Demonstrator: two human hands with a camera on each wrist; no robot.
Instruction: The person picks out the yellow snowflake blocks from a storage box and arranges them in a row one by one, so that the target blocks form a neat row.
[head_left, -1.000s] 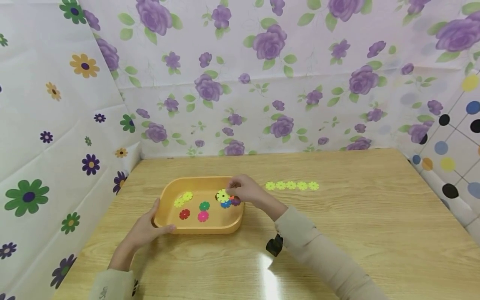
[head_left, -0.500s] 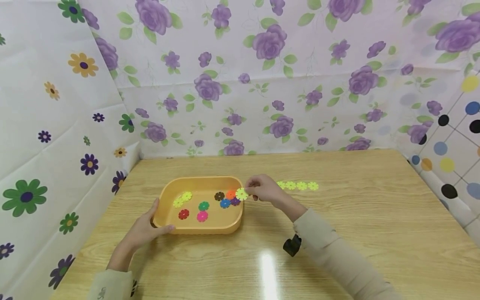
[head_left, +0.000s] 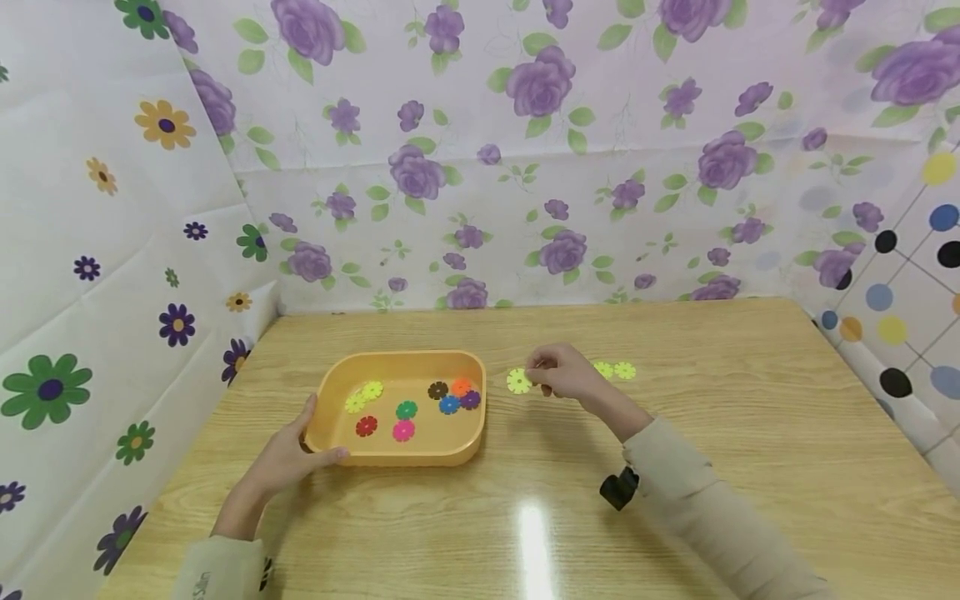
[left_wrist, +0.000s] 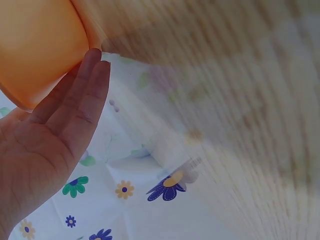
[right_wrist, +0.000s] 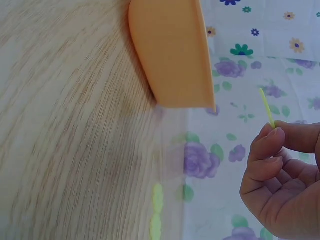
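Observation:
My right hand [head_left: 567, 372] pinches a yellow flower-shaped disc [head_left: 518, 382] between thumb and fingers, right of the orange tray [head_left: 405, 460]. In the right wrist view the yellow disc [right_wrist: 267, 107] shows edge-on, raised over the table. My left hand [head_left: 283, 457] holds the tray's near left corner, thumb along the near rim and fingers against the left side. In the left wrist view the left hand's fingers [left_wrist: 75, 100] lie fairly straight along the tray's outer wall [left_wrist: 45, 45]. Inside the tray lie flower discs, including yellow ones [head_left: 372, 390], a red one [head_left: 367, 427] and a pink one [head_left: 403, 431].
A row of yellow flower discs [head_left: 625, 370] lies on the wooden table [head_left: 720, 433], partly hidden behind the right hand. Flowered sheets [head_left: 480, 167] rise behind the table and at its left; a dotted sheet [head_left: 918, 333] stands at the right.
My right hand has lifted the yellow disc out over the tray's right rim and carried it rightwards, now covering part of the row. The left hand and tray have stayed put.

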